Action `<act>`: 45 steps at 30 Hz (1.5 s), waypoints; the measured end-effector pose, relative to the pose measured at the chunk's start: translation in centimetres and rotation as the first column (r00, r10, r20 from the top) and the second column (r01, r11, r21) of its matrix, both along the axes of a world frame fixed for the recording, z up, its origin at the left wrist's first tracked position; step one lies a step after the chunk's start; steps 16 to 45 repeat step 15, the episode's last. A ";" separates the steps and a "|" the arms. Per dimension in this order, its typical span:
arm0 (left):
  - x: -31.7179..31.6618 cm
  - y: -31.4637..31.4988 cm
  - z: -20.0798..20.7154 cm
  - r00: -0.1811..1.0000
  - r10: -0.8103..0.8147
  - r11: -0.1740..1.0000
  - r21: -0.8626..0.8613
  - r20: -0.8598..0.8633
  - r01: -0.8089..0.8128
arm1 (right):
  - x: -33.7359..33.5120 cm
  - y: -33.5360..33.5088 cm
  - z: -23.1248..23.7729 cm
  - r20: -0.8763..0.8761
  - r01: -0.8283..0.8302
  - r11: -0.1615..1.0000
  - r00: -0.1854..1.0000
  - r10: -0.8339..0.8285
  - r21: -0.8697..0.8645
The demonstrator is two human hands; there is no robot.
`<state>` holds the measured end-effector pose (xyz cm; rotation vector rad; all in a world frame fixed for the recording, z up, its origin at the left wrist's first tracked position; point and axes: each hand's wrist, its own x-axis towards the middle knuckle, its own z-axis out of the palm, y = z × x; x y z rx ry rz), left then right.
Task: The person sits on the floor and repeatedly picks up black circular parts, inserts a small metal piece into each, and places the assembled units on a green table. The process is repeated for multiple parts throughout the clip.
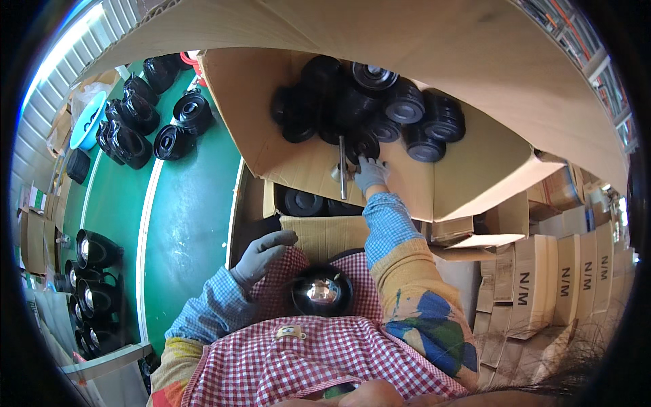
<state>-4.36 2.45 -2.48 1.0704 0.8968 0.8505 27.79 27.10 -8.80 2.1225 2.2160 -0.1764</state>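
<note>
My right hand (371, 175), in a grey glove, reaches into a big cardboard box (271, 146). Its fingertips are on the lower edge of a black round lid (364, 144) and look closed on it. A shiny metal rod (342, 166) stands just left of that hand. In my lap sits a rounded black vessel (323, 290) with a mirror-like metal face. My left hand (261, 258), also gloved, hovers left of the vessel, fingers stretched to the right with nothing in them.
More black lids (405, 102) are heaped inside the box. Below its edge is a smaller carton (319, 227) with black parts. Left runs a green table (186, 237) bearing black kettle-like bodies (129, 142) and a blue basin (88, 125). Flattened cartons (532, 285) stand at right.
</note>
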 end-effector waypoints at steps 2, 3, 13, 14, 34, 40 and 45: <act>-0.4 0.2 0.4 0.999 0.046 0.999 0.019 0.003 -0.046 | 1.0 0.3 -0.1 0.125 -0.059 0.998 0.991 0.056 0.021; -0.6 0.3 0.5 0.998 0.054 0.998 0.040 -0.014 -0.054 | 1.8 0.1 -0.2 0.189 -0.085 0.996 0.979 0.078 0.026; 6.1 3.3 4.9 0.778 0.543 0.302 0.938 -0.316 0.170 | -2.8 -22.0 11.9 -0.534 -0.130 0.930 -0.788 -0.307 -0.343; 6.8 3.6 4.4 0.832 0.494 0.200 0.964 -0.254 0.176 | -4.0 -24.3 12.3 -0.539 -0.199 0.948 -0.785 -0.305 -0.248; 5.8 3.0 2.4 0.906 0.274 0.386 0.900 -0.324 0.205 | -3.2 -25.4 12.2 -0.588 -0.373 0.909 -0.699 -0.407 -0.186; 5.8 3.0 2.4 0.906 0.274 0.386 0.900 -0.324 0.205 | -3.2 -25.4 12.2 -0.588 -0.373 0.909 -0.699 -0.407 -0.186; 5.8 3.0 2.4 0.906 0.274 0.386 0.900 -0.324 0.205 | -3.2 -25.4 12.2 -0.588 -0.373 0.909 -0.699 -0.407 -0.186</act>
